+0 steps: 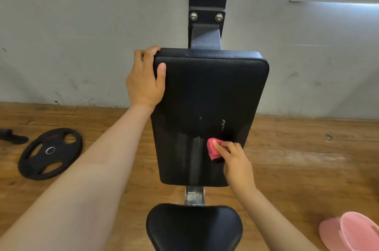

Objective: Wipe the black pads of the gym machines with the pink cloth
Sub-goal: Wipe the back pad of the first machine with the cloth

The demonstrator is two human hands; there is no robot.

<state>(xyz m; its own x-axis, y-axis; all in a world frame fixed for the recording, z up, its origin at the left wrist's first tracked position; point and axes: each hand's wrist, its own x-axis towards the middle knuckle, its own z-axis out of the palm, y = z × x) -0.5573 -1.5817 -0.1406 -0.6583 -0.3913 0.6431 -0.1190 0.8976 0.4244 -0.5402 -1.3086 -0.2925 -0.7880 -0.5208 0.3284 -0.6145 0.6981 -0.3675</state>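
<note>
Mid-wipe on the back pad (205,90), I'd say. The cloth (212,149) sits low on it, right of centre, next to some wet streaks (198,154). Next move probably needs sweeps across those streaks and up the top half, then the seat (194,228) below. Right grip (235,160) is closed, fingers pinching the bunched cloth against the pad. Left grip (145,78) is curled round the pad's top left corner, thumb on the face, looks like bracing.

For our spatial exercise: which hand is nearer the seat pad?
Right. The right hand holds the pink cloth low on the backrest, above the seat pad; the left hand grips its top corner.
</note>
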